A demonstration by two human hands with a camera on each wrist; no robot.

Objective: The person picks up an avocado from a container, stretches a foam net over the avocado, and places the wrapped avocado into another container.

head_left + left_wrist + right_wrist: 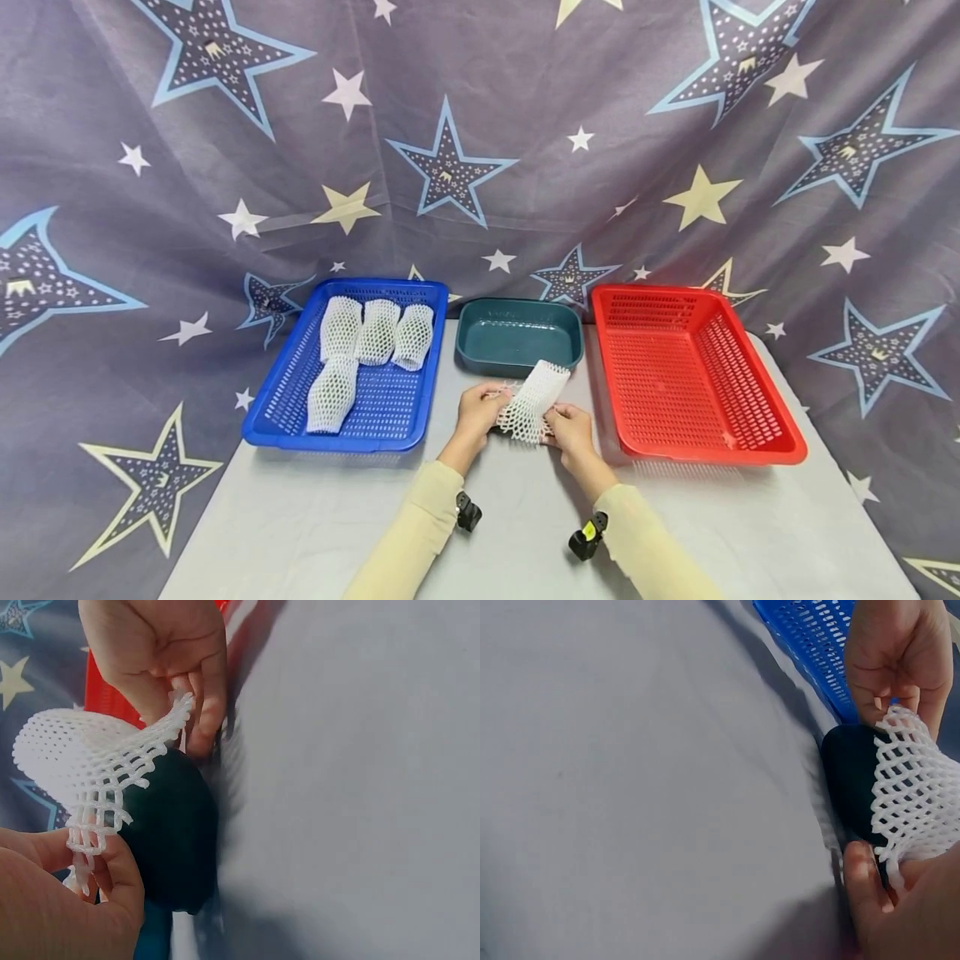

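A white foam net sleeve (537, 402) stretches between both hands in front of the dark green tray (519, 370). My left hand (477, 414) pinches one side of its open end between thumb and fingers. On the opposite side, my right hand (572, 430) grips the net's edge. Below the spread mouth lies a smooth, rounded dark green object (176, 832), partly covered by the mesh; its kind is not clear. The right wrist view shows the same dark object (850, 776) just at the net's edge, with the fingers of both hands close around it.
On the left stands a blue basket (408, 417) with several white net-wrapped pieces (332, 395) in it. A red basket (660, 383) is on the right. The tray sits between the baskets on the pale table (300, 533), with a star-patterned cloth (525, 75) behind.
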